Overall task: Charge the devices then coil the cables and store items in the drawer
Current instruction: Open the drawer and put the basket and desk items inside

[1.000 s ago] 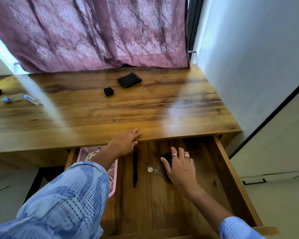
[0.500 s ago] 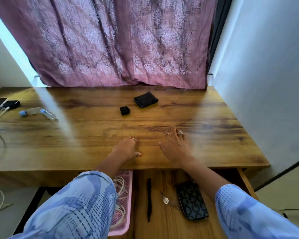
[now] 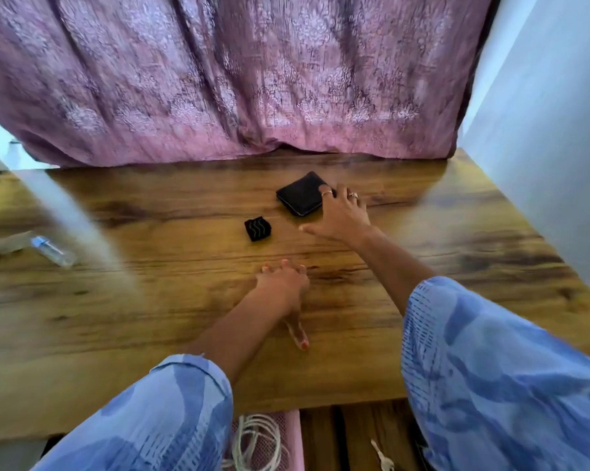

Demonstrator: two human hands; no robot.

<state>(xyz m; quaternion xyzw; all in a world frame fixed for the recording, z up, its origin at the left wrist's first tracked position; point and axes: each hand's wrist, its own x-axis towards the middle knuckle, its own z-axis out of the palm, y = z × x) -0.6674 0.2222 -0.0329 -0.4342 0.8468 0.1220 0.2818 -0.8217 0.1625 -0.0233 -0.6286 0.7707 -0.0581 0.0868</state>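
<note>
The right hand (image 3: 341,215) reaches far across the bench (image 3: 151,300), fingers spread and touching the right edge of the black wallet (image 3: 300,193). The left hand (image 3: 283,287) rests flat and relaxed nearer. A small black charger (image 3: 257,228) sits left of the wallet. Coiled white cables (image 3: 256,440) lie in the pink tray (image 3: 295,436) in the drawer (image 3: 351,436), beside keys (image 3: 382,457).

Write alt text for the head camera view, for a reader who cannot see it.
A person's right hand reaches across a wooden desk to a black wallet, fingers at its edge, while the left hand rests flat nearer. A small black cube sits beside the wallet; a purple curtain hangs behind.
</note>
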